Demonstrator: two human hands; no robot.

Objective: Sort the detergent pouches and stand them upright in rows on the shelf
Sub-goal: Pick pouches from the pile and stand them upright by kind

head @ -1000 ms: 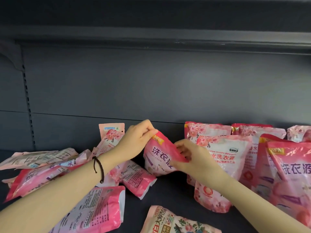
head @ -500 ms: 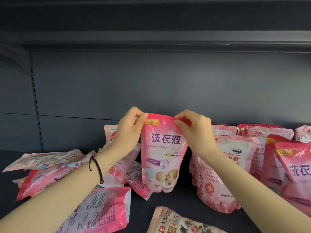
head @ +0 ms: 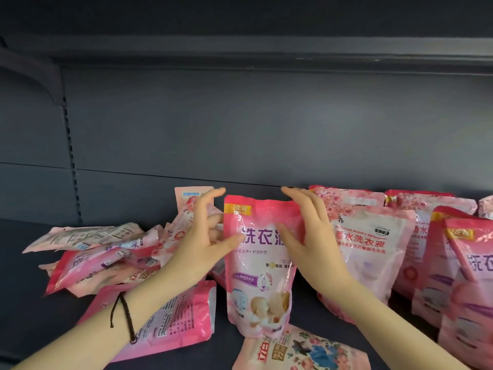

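Head view: I see my left hand (head: 205, 237) spread wide, thumb touching the front of the pouch (head: 257, 279); my right hand (head: 306, 236), fingers straight, rests on its right edge; the pouch stands upright mid-shelf (head: 40, 311), beside the row (head: 373, 252).

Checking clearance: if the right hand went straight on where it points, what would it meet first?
Likely the back wall: the right hand has its fingers past the top corner of the upright pouch. Depth is unclear.

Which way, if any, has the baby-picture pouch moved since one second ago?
Yes. The baby-picture pouch was held tilted beside the white-fronted pouch; now it stands upright on the shelf, still to the left of that pouch.
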